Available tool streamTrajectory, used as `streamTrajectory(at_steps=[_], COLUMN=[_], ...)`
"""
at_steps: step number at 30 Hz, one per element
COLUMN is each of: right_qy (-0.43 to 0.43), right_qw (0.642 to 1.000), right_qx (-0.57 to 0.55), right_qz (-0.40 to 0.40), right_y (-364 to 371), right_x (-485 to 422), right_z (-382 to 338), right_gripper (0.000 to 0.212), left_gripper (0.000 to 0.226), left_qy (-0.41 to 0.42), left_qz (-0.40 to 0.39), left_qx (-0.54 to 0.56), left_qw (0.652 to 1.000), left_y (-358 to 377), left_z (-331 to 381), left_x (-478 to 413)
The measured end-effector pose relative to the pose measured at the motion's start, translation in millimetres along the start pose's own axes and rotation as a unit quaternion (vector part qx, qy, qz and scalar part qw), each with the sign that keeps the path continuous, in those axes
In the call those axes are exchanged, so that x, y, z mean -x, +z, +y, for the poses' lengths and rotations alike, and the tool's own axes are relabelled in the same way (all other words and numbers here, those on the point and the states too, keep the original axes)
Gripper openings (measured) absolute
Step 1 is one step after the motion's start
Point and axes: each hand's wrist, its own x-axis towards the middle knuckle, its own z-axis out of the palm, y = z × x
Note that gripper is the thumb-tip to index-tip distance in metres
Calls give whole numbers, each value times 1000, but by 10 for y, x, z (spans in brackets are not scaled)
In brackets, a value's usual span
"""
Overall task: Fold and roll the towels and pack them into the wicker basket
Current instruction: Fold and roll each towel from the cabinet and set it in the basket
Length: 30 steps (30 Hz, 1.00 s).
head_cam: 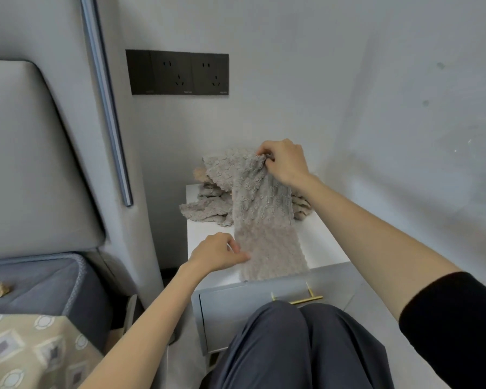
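A grey-beige textured towel (264, 220) stretches from the back of the white nightstand top (326, 242) down to its front edge. My right hand (284, 161) grips the towel's far end, lifted above the pile. My left hand (216, 255) pinches the towel's left edge near the front. A heap of more crumpled towels (205, 206) of the same fabric lies behind and to the left of it on the nightstand. No wicker basket is in view.
The nightstand has a grey drawer with a brass handle (300, 297), right above my knees (292, 341). A padded headboard (31, 153) and the bed (40, 282) stand to the left. A black socket panel (177, 72) sits on the wall behind.
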Motion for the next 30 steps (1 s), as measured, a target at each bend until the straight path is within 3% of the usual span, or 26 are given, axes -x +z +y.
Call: streamTrajectory(at_steps=[3, 6, 11, 16, 22, 26, 30], right_qy=[-10, -27, -19, -54, -78, -79, -65], right_qw=[1000, 999, 999, 990, 959, 950, 956], right_qx=[23, 33, -32, -103, -108, -41, 2], right_qz=[3, 16, 35, -75, -249, -300, -286], right_y=[121, 138, 60, -47, -32, 94, 222], right_x=[-10, 53, 281, 722, 1346, 1667, 1879], right_z=[-31, -23, 4, 67, 215, 367, 470], right_gripper=[19, 22, 15, 15, 8, 32, 55], left_gripper=[31, 29, 13, 22, 45, 56, 47], left_qy=[10, 69, 164, 203, 228, 237, 243], left_qz=[34, 62, 84, 82, 47, 48, 85], left_qx=[-18, -15, -10, -20, -87, -154, -182], left_qw=[999, 996, 983, 975, 969, 958, 949], left_y=[45, 72, 73, 108, 189, 264, 341], left_z=[0, -8, -28, -35, -45, -64, -76], left_x=[21, 71, 149, 233, 358, 402, 416])
